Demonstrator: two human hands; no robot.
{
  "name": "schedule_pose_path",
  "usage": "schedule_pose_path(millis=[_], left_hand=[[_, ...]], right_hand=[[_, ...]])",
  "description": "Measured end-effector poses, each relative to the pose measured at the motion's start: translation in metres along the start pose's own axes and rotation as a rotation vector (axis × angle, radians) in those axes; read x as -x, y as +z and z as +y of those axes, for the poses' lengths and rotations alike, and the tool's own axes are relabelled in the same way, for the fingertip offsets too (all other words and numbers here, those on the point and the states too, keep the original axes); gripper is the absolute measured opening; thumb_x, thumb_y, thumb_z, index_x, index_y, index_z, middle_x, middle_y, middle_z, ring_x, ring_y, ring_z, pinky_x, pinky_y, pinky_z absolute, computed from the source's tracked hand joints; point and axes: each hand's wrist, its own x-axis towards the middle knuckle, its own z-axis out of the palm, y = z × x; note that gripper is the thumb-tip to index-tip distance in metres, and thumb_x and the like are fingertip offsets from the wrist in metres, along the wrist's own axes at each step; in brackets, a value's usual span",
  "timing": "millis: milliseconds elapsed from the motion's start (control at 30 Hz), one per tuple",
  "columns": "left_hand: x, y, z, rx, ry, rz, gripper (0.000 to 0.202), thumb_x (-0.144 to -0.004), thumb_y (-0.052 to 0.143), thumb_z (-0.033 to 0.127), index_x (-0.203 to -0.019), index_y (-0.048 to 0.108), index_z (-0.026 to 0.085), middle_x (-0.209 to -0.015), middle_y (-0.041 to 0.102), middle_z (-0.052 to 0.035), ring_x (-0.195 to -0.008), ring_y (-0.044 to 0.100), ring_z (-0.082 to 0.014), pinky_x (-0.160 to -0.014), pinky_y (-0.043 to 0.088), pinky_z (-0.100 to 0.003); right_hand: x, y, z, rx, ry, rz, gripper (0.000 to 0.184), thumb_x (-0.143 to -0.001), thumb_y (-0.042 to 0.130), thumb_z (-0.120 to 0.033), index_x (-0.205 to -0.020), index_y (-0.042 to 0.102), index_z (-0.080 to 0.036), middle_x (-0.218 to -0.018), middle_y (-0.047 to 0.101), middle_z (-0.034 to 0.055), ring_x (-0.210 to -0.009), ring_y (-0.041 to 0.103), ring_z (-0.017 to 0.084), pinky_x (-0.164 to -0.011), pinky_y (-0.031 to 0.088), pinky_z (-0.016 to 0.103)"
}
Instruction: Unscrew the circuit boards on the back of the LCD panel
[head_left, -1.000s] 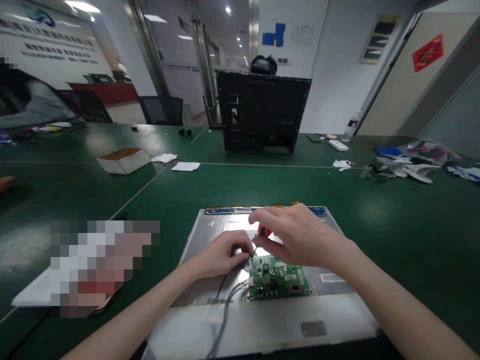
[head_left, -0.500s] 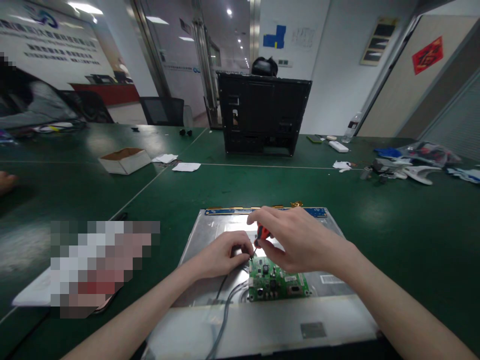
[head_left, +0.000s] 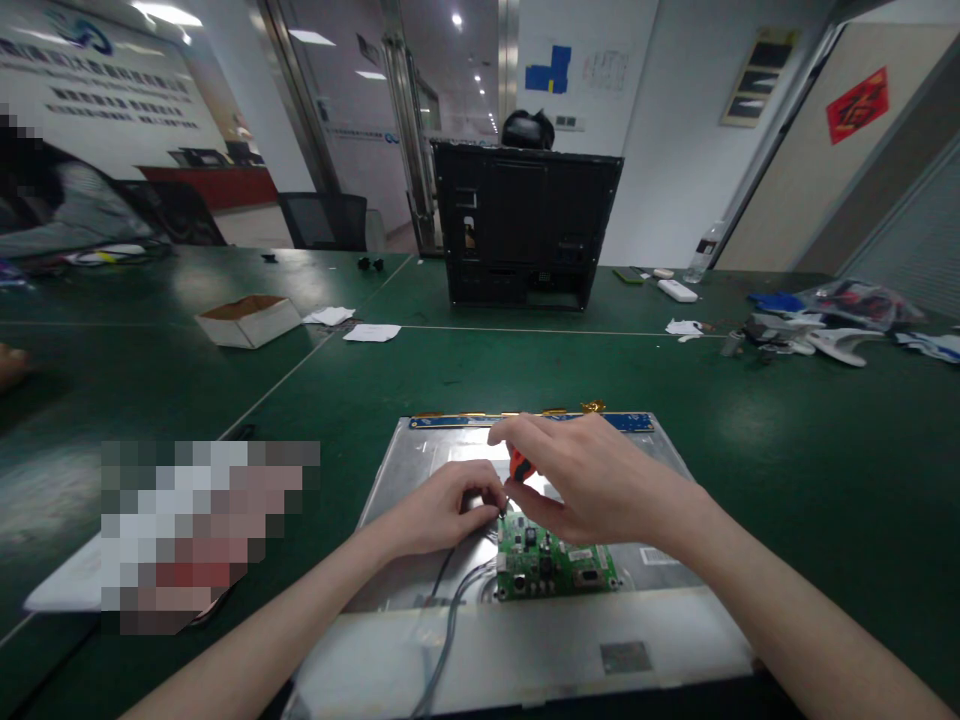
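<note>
- Gripping a red-and-black screwdriver at mid-frame, the right hand has its fingers curled around the handle.
- The screwdriver's long axis runs steeply, from the handle down and slightly left; its thin shaft points at the upper-left corner of a green circuit board.
- The circuit board lies flat on the back of a display panel at the lower center, where a narrow blue board strip runs left to right along the panel's far edge.
- Grey cables lead from the board's left side toward the bottom of the frame.
- The panel rests on a dark green worktop with pale seam lines.
- A black monitor housing stands upright at the upper center; an open cardboard box sits left of it, near a sheet of paper.
- A plastic bottle stands at the upper right, below a red sign; a co-worker's grey sleeve shows at the upper left, before a lettered wall.
- The handle sits between the right thumb and index finger; the shaft drops just beside the left hand.
- The left fingers are bunched at the board's corner; what they pinch, and whether the tip touches, cannot be told.
</note>
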Motion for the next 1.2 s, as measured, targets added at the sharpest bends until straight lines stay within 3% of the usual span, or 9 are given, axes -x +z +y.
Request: schedule_pose_path(millis=[333, 467, 633, 800, 967, 1200], left_hand=[[0.0000, -0.0008, 0.0007, -0.006, -0.031, -0.006, 0.007, -0.086, 0.060, 0.019, -0.087, 0.067, 0.018, -0.089, 0.070, -0.0026, -0.081, 0.063, -0.0187, -0.076, 0.049, -0.030], [0.0004, -0.0012, 0.0012, -0.018, -0.009, 0.003, 0.008, -0.083, 0.058, 0.015, -0.086, 0.066, 0.018, -0.085, 0.069, -0.0014, -0.080, 0.062, -0.0185, -0.074, 0.047, -0.029], [-0.0004, -0.0019, 0.0052, -0.037, -0.002, -0.003, 0.008, -0.080, 0.057, 0.014, -0.081, 0.064, 0.018, -0.080, 0.067, -0.0002, -0.075, 0.059, -0.0172, -0.070, 0.045, -0.027], [-0.0005, -0.0020, 0.0044, -0.009, -0.003, -0.023, 0.006, -0.084, 0.058, 0.018, -0.084, 0.064, 0.017, -0.082, 0.067, -0.0013, -0.075, 0.058, -0.0172, -0.070, 0.046, -0.027], [0.0003, -0.0023, 0.0019, -0.008, -0.026, -0.047, 0.007, -0.085, 0.061, 0.020, -0.088, 0.066, 0.018, -0.088, 0.069, -0.0033, -0.082, 0.061, -0.0196, -0.076, 0.048, -0.031], [0.0008, -0.0017, 0.0022, -0.036, -0.041, -0.036, 0.012, -0.082, 0.059, 0.013, -0.091, 0.066, 0.017, -0.092, 0.070, -0.0041, -0.086, 0.062, -0.0208, -0.081, 0.048, -0.034]], right_hand=[[0.0001, 0.0006, 0.0007, 0.003, 0.014, 0.002, 0.030, -0.089, 0.052, -0.017, -0.118, 0.050, -0.013, -0.088, 0.067, 0.0030, -0.064, 0.055, 0.013, -0.053, 0.026, 0.026], [-0.0007, 0.0019, 0.0009, 0.035, 0.026, 0.015, 0.014, -0.097, 0.051, -0.024, -0.106, 0.054, -0.015, -0.086, 0.068, 0.0025, -0.062, 0.055, 0.012, -0.052, 0.022, 0.026], [-0.0010, 0.0025, 0.0031, 0.112, 0.014, 0.032, 0.019, -0.098, 0.053, -0.035, -0.094, 0.056, -0.016, -0.078, 0.065, 0.0010, -0.060, 0.051, 0.013, -0.052, 0.021, 0.027], [-0.0005, -0.0033, -0.0003, 0.020, 0.011, 0.023, 0.015, -0.091, 0.055, -0.024, -0.102, 0.056, -0.014, -0.101, 0.064, 0.0063, -0.070, 0.052, 0.013, -0.055, 0.029, 0.027], [0.0003, -0.0046, -0.0008, -0.048, 0.022, -0.014, 0.023, -0.087, 0.054, -0.014, -0.110, 0.055, -0.014, -0.106, 0.064, 0.0064, -0.069, 0.052, 0.012, -0.056, 0.031, 0.026], [-0.0020, 0.0004, 0.0042, 0.134, 0.024, 0.048, 0.017, -0.099, 0.051, -0.032, -0.097, 0.059, -0.017, -0.085, 0.065, 0.0026, -0.064, 0.051, 0.013, -0.052, 0.022, 0.027]])
